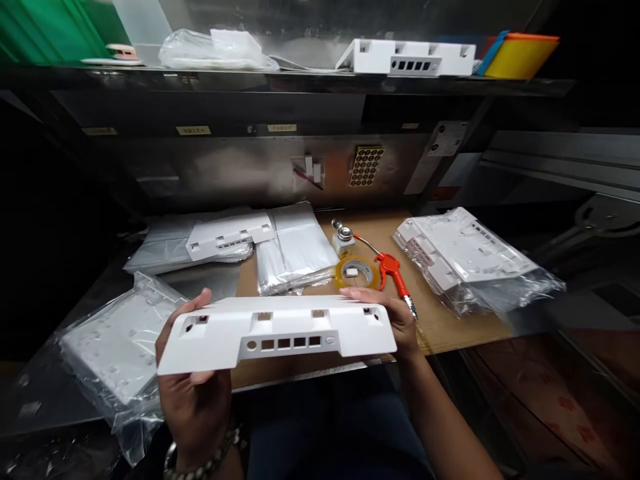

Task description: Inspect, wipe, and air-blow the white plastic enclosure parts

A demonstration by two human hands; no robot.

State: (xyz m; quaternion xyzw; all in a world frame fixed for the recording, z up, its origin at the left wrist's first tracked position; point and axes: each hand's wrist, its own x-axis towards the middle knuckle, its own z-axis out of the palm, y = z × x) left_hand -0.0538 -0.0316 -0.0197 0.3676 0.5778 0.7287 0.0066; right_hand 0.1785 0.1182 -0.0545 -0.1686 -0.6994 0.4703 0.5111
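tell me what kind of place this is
Probably a factory packing bench: the left hand and right hand hold a white plastic panel, bagged parts lie around, and an air blow gun sits by a tape roll.

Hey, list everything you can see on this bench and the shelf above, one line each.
held panel: one, white, front centre, between both hands.
loose panel: one, white, back left on clear bags.
left bagged panels: one pile, white, front left.
right bagged panels: one pile, white, right.
tape roll: one, yellowish, centre.
blow gun: one, red, beside tape.
small bottle: one, white, behind tape.
shelf panel: one, white, upper shelf.
left hand: one, grips panel's left end.
right hand: one, grips panel's right end.
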